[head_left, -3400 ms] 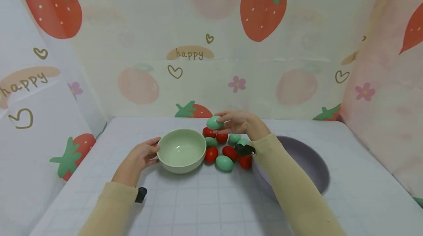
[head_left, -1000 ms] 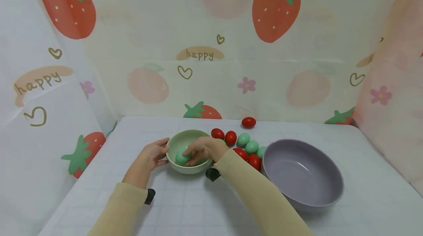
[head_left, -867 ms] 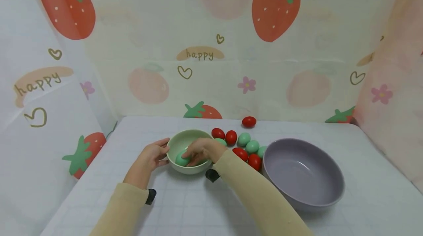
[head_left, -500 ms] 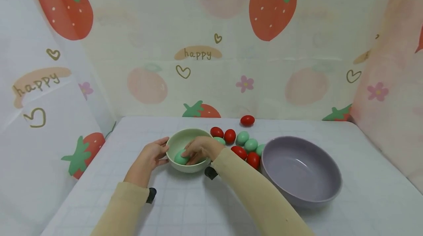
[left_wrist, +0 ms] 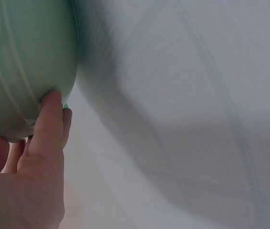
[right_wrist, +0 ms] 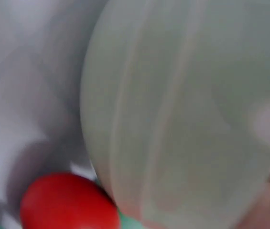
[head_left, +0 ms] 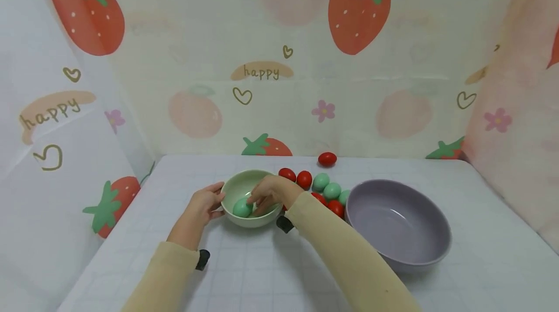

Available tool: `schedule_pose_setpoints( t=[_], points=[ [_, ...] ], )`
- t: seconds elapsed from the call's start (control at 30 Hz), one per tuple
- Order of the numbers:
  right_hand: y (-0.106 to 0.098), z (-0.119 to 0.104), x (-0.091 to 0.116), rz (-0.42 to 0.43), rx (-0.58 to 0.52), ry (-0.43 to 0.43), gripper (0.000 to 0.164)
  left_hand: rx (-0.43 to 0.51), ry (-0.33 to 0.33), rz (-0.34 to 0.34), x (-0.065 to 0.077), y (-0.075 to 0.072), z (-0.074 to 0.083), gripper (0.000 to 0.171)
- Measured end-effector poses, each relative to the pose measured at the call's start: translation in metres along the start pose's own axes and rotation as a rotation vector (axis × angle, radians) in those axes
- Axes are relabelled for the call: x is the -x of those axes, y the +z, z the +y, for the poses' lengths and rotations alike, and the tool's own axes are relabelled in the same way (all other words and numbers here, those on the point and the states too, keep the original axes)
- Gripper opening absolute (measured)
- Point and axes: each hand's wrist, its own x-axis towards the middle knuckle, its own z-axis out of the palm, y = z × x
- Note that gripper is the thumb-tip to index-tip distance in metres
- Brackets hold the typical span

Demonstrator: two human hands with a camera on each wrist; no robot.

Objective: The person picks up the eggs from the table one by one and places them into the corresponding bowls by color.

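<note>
In the head view a pale green bowl (head_left: 249,223) stands left of centre on the table. My left hand (head_left: 205,205) holds its left side by the rim; the left wrist view has thumb and fingers (left_wrist: 48,126) against the bowl's outer wall. A mint-green egg (head_left: 242,207) lies inside the bowl. Just right of that egg, my right hand (head_left: 272,193) reaches over the far right rim, fingers loosely bent and an index fingertip at the egg's edge. The right wrist view is filled by the bowl's outside (right_wrist: 173,95), with a red egg (right_wrist: 68,202) beside it.
Several red and green eggs, among them a green egg (head_left: 321,182) and a red egg (head_left: 304,179), lie between the bowls. Another red egg (head_left: 327,159) lies at the back edge. A larger purple bowl (head_left: 399,224) stands on the right of the white table (head_left: 244,273).
My right hand carried the green egg from above the pile into the pale green bowl. It has since shifted slightly right off the egg. My left hand stays on the bowl.
</note>
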Motion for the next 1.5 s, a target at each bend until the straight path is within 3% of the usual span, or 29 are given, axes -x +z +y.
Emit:
schedule_pose_setpoints(
  t=[0.13, 0.4, 0.8, 1.03, 1.27, 1.5],
  points=[
    [-0.01, -0.005, 0.008, 0.009, 0.026, -0.002, 0.042, 0.008, -0.016, 0.006, 0.001, -0.001, -0.002, 0.054],
    [-0.044, -0.016, 0.03, -0.01, -0.004, -0.065, 0.027, 0.016, -0.024, 0.002, -0.002, -0.001, -0.001, 0.054],
    [-0.096, -0.03, 0.044, 0.052, -0.113, -0.022, 0.044, 0.02, -0.042, 0.013, -0.007, 0.001, 0.0, 0.053],
    [-0.107, -0.023, 0.04, 0.106, -0.212, 0.009, 0.045, 0.025, -0.053, 0.023, -0.008, 0.0, 0.0, 0.053],
    [-0.113, -0.006, 0.03, 0.142, -0.318, 0.091, 0.049, 0.018, -0.045, 0.005, -0.008, -0.001, 0.0, 0.053],
    [-0.113, 0.006, 0.025, 0.164, -0.395, 0.157, 0.052, 0.021, -0.057, 0.033, -0.008, 0.0, -0.001, 0.052]
  ],
)
